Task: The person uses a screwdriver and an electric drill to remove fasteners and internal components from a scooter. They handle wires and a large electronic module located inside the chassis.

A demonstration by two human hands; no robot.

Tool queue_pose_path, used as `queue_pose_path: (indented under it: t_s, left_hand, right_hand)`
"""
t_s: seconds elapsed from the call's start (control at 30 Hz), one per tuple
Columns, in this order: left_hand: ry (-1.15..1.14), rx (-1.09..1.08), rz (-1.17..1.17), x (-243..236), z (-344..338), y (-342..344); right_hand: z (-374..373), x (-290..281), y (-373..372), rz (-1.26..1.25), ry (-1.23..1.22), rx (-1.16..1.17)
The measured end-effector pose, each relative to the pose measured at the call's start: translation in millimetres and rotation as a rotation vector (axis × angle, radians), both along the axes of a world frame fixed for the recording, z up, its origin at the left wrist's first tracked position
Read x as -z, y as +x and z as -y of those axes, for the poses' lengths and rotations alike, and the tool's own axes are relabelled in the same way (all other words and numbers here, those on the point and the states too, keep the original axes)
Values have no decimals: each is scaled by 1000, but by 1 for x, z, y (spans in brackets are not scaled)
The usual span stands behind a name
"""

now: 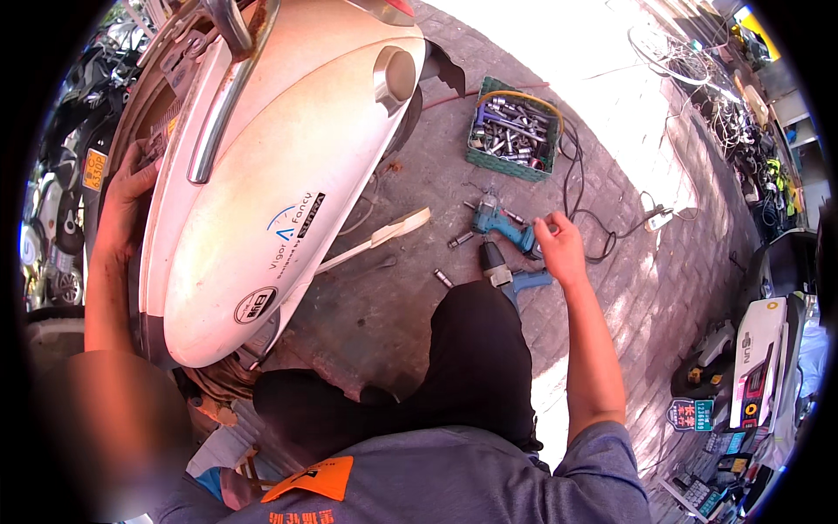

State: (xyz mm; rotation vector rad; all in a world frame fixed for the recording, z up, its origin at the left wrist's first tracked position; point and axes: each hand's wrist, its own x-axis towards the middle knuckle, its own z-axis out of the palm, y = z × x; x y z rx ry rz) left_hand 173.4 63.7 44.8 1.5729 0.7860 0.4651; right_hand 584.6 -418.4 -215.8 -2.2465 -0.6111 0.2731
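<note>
- Beside the bent right knee (480,327), a grey-and-blue power tool (502,279) lies on the paving (663,288).
- Just beyond lies a teal power tool (500,224), probably dense and rigid; its handle (525,241) should give the surest hold.
- The right hand (562,250) has fingers curled at that handle's end; whether they grasp it, I cannot tell.
- Leftward, the white scooter body (288,166) looks smooth, perhaps slippery, easily scratched; its edge offers better purchase.
- The left hand (131,185) reaches that edge, fingers partly hidden, grip unclear.
- Farther off: a green basket (506,165) of metal sockets (517,140).

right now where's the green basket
In the head view, the green basket sits on the ground, right of the white scooter, just beyond the teal power tool.
</note>
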Motion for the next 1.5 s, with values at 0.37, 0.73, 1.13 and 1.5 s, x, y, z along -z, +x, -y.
queue_pose_path:
  t_s: [0.37, 0.73, 1.13, 1.5]
  left_hand:
    - [265, -538, -135, 35, -23, -57]
    - [159, -428, -64, 16, -1, -11]
    - [242, -295, -72, 11, 29, 11]
    - [401, -242, -219, 9, 24, 10]
  right_hand:
    - [118, 200, -31, -292, -1139, -408]
    - [-12, 248, 71, 489, -683, -311]
    - [-34, 195, 95, 55, -969, -425]
    - [62, -53, 43, -616, -274, -327]
